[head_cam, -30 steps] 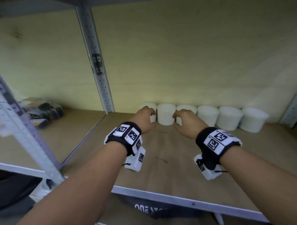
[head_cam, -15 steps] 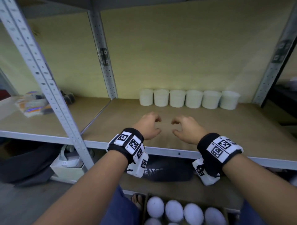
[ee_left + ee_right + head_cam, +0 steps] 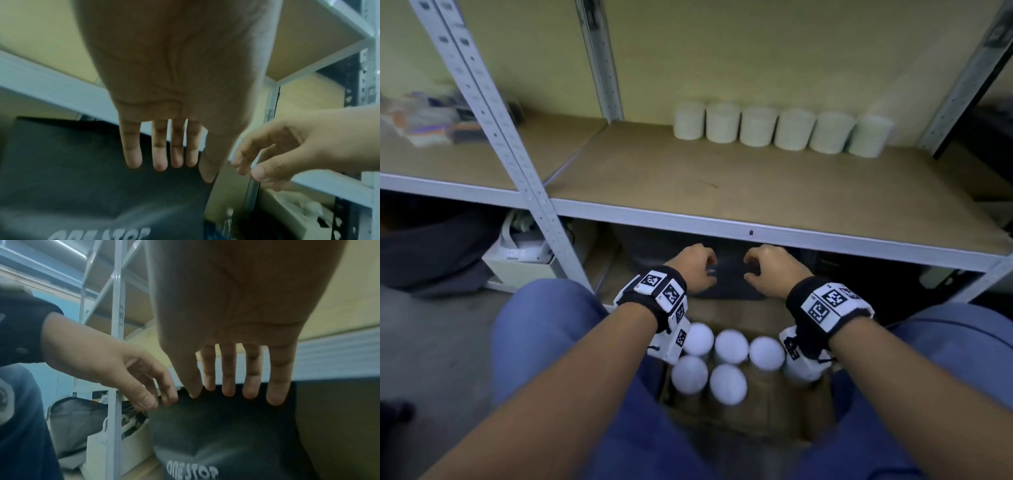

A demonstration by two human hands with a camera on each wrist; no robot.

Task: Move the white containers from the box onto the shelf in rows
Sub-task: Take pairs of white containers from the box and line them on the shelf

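Observation:
Several white containers (image 3: pixel 777 128) stand in one row at the back of the wooden shelf (image 3: pixel 722 192). More white containers (image 3: pixel 727 346) sit upright in a cardboard box (image 3: pixel 767 411) on the floor between my knees. My left hand (image 3: pixel 697 267) and right hand (image 3: pixel 767 267) hover side by side below the shelf's front edge, above the far end of the box. Both are empty, with fingers loosely extended, as the left hand (image 3: pixel 162 154) and the right hand (image 3: pixel 236 386) show in their own wrist views.
A grey metal upright (image 3: pixel 517 164) stands left of my hands. A dark bag with white lettering (image 3: pixel 216 443) lies under the shelf right ahead. A white bin (image 3: pixel 520 257) sits lower left. Packets (image 3: pixel 424 116) lie on the left shelf bay.
Both hands have drawn back from the container row on the shelf and dropped below its front edge. My view has tilted down, so the box of containers now shows.

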